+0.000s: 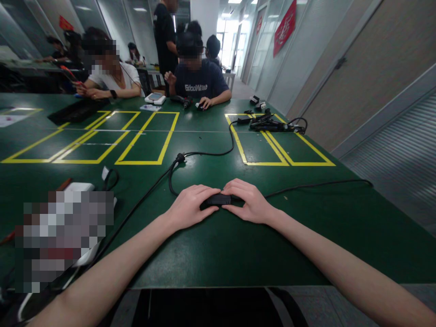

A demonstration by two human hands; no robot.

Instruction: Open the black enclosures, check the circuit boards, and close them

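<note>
Here, the left hand (pixel 190 205) and the right hand (pixel 251 202) pinch opposite ends of a black adapter (pixel 220 200), each grip narrowed to its width. It is over the green bench (pixel 221 250), though whether it touches the surface is hard to tell.

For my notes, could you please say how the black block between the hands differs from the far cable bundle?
The black block is held by the left hand and right hand; the cable bundle lies untouched. The block is one compact piece, the bundle a loose tangle. Both are black.
</note>
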